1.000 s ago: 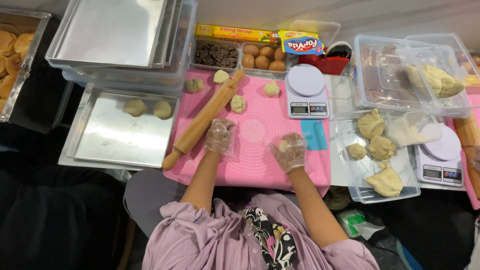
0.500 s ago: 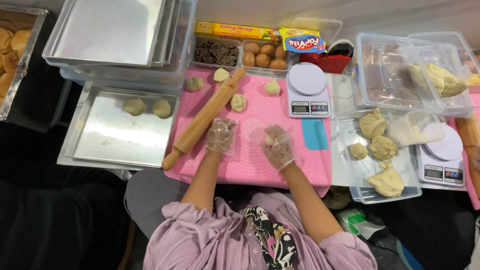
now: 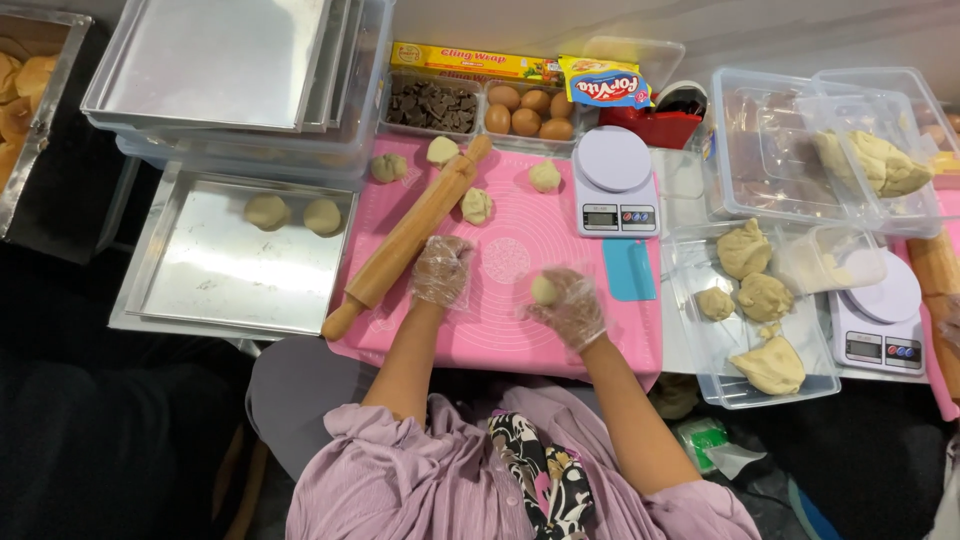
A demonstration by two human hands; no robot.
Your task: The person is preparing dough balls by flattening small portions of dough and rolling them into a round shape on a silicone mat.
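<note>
Both my hands wear clear plastic gloves over a pink baking mat (image 3: 520,320). My right hand (image 3: 568,308) holds a small ball of pale dough (image 3: 544,290) in its fingers, just above the mat. My left hand (image 3: 442,270) is loosely curled with nothing visible in it, beside the lower end of a wooden rolling pin (image 3: 408,236) that lies diagonally across the mat. Several small dough balls (image 3: 476,206) rest on the far part of the mat. Two more dough balls (image 3: 322,216) sit on the metal tray (image 3: 200,290) to the left.
A white kitchen scale (image 3: 612,180) stands at the mat's far right, a blue scraper (image 3: 630,270) beside it. Clear tubs with dough lumps (image 3: 762,298) sit right, with a second scale (image 3: 876,318). Behind are stacked metal trays (image 3: 220,70), chocolate pieces (image 3: 432,104) and eggs (image 3: 526,112).
My right hand has lifted off the mat and turned, now showing a dough ball in its fingers. My left hand has stayed beside the rolling pin.
</note>
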